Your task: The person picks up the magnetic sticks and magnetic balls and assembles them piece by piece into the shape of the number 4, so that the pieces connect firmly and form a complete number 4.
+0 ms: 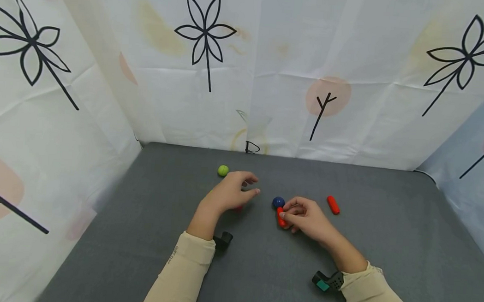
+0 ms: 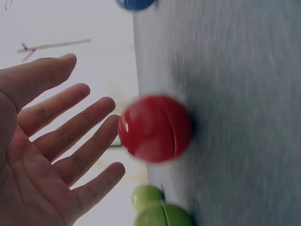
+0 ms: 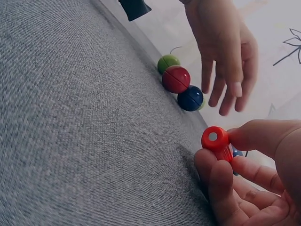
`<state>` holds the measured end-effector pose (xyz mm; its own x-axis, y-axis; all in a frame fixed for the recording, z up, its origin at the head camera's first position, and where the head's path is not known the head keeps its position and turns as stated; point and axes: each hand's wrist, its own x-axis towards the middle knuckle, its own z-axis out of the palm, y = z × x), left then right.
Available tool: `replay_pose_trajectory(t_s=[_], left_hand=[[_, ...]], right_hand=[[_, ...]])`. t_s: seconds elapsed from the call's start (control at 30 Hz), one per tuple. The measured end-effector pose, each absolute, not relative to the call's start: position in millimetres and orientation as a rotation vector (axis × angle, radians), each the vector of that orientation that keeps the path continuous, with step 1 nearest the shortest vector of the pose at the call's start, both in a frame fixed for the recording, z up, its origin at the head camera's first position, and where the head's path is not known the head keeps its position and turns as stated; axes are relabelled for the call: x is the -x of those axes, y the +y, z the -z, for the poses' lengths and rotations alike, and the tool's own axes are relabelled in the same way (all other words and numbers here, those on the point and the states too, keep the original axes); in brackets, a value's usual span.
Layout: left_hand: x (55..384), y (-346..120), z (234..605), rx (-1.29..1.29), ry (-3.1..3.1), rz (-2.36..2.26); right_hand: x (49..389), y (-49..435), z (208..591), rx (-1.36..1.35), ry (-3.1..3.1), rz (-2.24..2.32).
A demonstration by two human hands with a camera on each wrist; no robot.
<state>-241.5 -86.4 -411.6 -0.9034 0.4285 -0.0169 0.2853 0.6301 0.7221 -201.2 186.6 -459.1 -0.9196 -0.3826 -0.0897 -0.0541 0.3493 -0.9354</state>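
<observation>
My right hand (image 1: 310, 220) pinches a short red rod (image 1: 281, 216) between thumb and fingers. In the right wrist view, the near end of that red rod (image 3: 221, 146) shows a round silvery disc. Its far end lies against or very near a blue ball (image 1: 278, 202); which, I cannot tell. My left hand (image 1: 233, 192) hovers with fingers spread and holds nothing. Beside its fingertips in the left wrist view is a glossy red ball (image 2: 155, 128), mostly hidden under that hand in the head view.
A green ball (image 1: 223, 170) lies beyond my left hand. Two green balls, one a smaller-looking green ball (image 2: 146, 195), appear in the left wrist view. Another blue ball (image 3: 190, 98) shows beside the red one. A second red rod (image 1: 333, 205) lies right on the grey table (image 1: 259, 281).
</observation>
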Motion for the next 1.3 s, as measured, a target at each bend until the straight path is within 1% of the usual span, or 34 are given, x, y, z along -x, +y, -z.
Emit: replay_pose_trajectory(t_s=[0.23, 0.5, 0.8, 1.3], left_hand=[[244, -107, 412, -0.442, 2.693, -1.094], [243, -118, 416, -0.366, 2.694, -1.035], [237, -112, 415, -0.282, 2.727, -0.935], [236, -101, 421, -0.300, 2.769, -0.890]], right_hand=[[202, 187, 461, 0.390, 2.264, 1.629], [200, 187, 461, 0.372, 2.243, 1.639], [200, 186, 461, 0.364, 2.242, 1.657], [201, 186, 462, 0.323, 2.203, 1.689]])
